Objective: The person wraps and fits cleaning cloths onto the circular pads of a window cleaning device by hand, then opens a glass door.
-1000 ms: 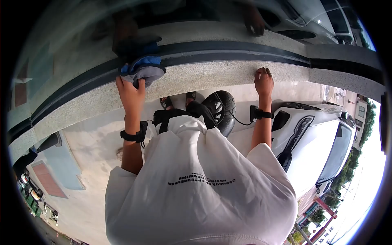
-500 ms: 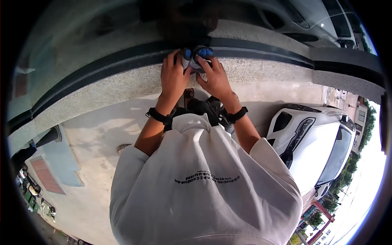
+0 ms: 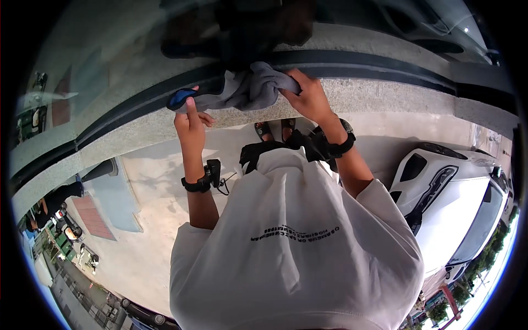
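A long grey cloth with a dark, blue-lined end is stretched loosely between my hands, bunched and twisted toward its middle. My left hand pinches the blue end, its thumb on top and the other fingers partly hidden. At the opposite end, my right hand grips the grey fabric; some fingertips are out of sight behind it. The cloth lies over the stone ledge and the dark window frame. I cannot make out exactly what kind of cloth article it is.
Dark reflective glass rises behind the ledge. A white car is parked at the right on pale concrete. Another person in dark clothes is at the far left, near parked motorbikes. Black straps circle both my wrists.
My hands have moved apart, the left one leftward and the right one slightly rightward. The grey cloth, previously bunched up small between them, is now drawn out lengthwise.
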Tool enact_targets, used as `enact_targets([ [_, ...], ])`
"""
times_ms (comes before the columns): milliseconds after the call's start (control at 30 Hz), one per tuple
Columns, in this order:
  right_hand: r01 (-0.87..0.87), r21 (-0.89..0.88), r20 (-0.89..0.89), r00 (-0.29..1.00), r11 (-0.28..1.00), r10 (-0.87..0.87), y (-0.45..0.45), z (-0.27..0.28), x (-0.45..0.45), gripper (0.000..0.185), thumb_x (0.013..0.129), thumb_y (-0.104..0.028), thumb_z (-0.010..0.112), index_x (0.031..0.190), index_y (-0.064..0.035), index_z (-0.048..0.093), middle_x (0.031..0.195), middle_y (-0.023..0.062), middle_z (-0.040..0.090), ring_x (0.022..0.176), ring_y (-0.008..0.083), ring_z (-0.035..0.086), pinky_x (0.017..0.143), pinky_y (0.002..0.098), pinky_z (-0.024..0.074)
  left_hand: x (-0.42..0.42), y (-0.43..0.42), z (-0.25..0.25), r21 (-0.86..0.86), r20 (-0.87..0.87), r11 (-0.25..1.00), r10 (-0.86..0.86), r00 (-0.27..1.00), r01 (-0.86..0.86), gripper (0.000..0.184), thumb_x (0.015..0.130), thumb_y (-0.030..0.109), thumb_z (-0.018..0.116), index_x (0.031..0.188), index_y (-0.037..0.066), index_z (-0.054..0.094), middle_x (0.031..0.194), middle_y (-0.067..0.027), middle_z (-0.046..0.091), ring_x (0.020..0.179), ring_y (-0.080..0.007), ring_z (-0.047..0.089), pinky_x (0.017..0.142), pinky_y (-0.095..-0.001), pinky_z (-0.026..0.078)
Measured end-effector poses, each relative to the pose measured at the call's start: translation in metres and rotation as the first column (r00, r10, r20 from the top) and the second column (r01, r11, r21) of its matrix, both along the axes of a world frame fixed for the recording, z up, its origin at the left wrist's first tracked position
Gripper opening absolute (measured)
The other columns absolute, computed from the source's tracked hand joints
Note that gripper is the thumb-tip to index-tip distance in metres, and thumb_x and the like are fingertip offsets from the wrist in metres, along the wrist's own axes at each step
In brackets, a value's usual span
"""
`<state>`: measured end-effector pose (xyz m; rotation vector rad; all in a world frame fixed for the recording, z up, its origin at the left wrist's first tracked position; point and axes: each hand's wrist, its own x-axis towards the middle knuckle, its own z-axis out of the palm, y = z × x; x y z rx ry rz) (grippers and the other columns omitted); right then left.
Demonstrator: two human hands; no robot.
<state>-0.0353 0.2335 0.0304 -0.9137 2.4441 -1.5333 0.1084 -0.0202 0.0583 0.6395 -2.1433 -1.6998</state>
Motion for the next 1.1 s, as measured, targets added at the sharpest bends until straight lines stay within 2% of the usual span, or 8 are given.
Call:
enact_targets([
  [167, 0.474, -0.118, 0.415, 0.822, 0.873, -0.391, 0.078, 0.009, -0.024, 0.017, 0.089, -0.007, 0.068, 0.101, -0.0022, 0.058, 0.065, 0.0102, 0.062, 0.058, 0.0128, 0.062, 0.052, 0.0284, 0.0477, -0.018, 0.003, 0.001, 0.096, -0.190, 0.969, 0.244, 0.951, -0.229, 0.040, 0.107, 0.036, 0.046, 0.122, -0.001, 0.054, 0.112, -0.0140, 0.065, 0.089, -0.0177, 0.070, 0.071, -0.0327, 0.063],
  [367, 0.553, -0.129, 0.811, 0.537, 0.823, -0.234, 0.124, -0.008, -0.024, 0.044, 0.104, -0.036, 0.029, 0.097, -0.0024, 0.056, 0.073, 0.0171, 0.069, 0.063, 0.0219, 0.066, 0.059, 0.0312, 0.0510, -0.065, 0.093, -0.024, 0.287, -0.208, 0.958, 0.040, 0.977, 0.022, 0.027, 0.103, 0.023, 0.056, 0.109, 0.003, 0.039, 0.096, -0.0055, 0.055, 0.083, -0.0100, 0.063, 0.074, -0.0397, 0.065],
  [500, 0.603, -0.267, 0.748, 0.622, 0.751, -0.233, 0.132, 0.006, -0.033, 0.059, 0.105, -0.046, 0.018, 0.114, -0.0030, 0.056, 0.085, 0.0199, 0.072, 0.076, 0.0282, 0.070, 0.069, 0.0354, 0.0532, -0.087, 0.143, -0.029, 0.206, -0.346, 0.948, -0.163, 0.924, 0.244, 0.028, 0.103, 0.018, 0.054, 0.108, -0.003, 0.037, 0.094, -0.0135, 0.060, 0.074, -0.0121, 0.063, 0.071, -0.0323, 0.062],
  [533, 0.606, -0.303, 0.692, 0.671, 0.735, -0.268, 0.137, 0.005, -0.035, 0.050, 0.106, -0.035, 0.026, 0.118, -0.0012, 0.061, 0.094, 0.0202, 0.073, 0.084, 0.0282, 0.071, 0.072, 0.0378, 0.0539, -0.085, 0.139, -0.032, -0.022, -0.085, 0.952, -0.306, 0.948, 0.305, 0.031, 0.102, 0.017, 0.058, 0.111, -0.005, 0.038, 0.093, -0.0200, 0.059, 0.076, -0.0246, 0.066, 0.070, -0.0365, 0.055],
  [633, 0.466, 0.250, -0.035, 0.880, 0.848, -0.473, 0.146, -0.015, -0.043, 0.033, 0.101, -0.020, 0.040, 0.110, 0.0005, 0.065, 0.099, 0.0224, 0.071, 0.087, 0.0322, 0.070, 0.073, 0.0405, 0.0536, -0.097, 0.152, -0.056, -0.233, -0.153, 0.884, -0.444, 0.883, 0.405, 0.034, 0.097, 0.005, 0.058, 0.123, -0.005, 0.038, 0.103, -0.0274, 0.057, 0.091, -0.0414, 0.062, 0.081, -0.0436, 0.049],
  [700, 0.414, 0.189, -0.349, 0.876, 0.891, -0.333, 0.120, -0.007, -0.039, 0.019, 0.079, -0.006, 0.060, 0.094, 0.0038, 0.064, 0.090, 0.0245, 0.062, 0.085, 0.0467, 0.057, 0.076, 0.0506, 0.0486, -0.096, 0.152, -0.065, -0.259, -0.251, 0.900, -0.415, 0.875, 0.352, 0.032, 0.097, 0.001, 0.056, 0.123, -0.004, 0.039, 0.111, -0.0243, 0.057, 0.093, -0.0320, 0.062, 0.083, -0.0368, 0.049],
  [900, 0.167, 0.371, -0.379, 0.925, 0.913, -0.014, 0.057, 0.002, -0.012, 0.020, 0.076, -0.015, 0.068, 0.087, 0.0013, 0.067, 0.101, 0.0161, 0.060, 0.090, 0.0371, 0.060, 0.078, 0.0455, 0.0517, -0.066, 0.123, -0.079, -0.257, -0.490, 0.961, -0.218, 0.844, 0.099, 0.033, 0.100, 0.004, 0.055, 0.122, -0.002, 0.032, 0.128, -0.0204, 0.049, 0.100, -0.0165, 0.054, 0.089, -0.0273, 0.045],
  [1100, -0.292, 0.270, -0.282, 0.887, 0.917, 0.366, -0.067, -0.025, 0.017, 0.022, 0.074, -0.023, 0.069, 0.079, -0.0010, 0.070, 0.092, 0.0142, 0.067, 0.096, 0.0297, 0.064, 0.069, 0.0394, 0.0560, -0.053, 0.074, -0.074, -0.383, -0.409, 0.920, -0.088, 0.908, -0.083, 0.026, 0.101, 0.003, 0.050, 0.119, -0.002, 0.032, 0.140, -0.0292, 0.043, 0.126, -0.0344, 0.051, 0.107, -0.0435, 0.039],
])
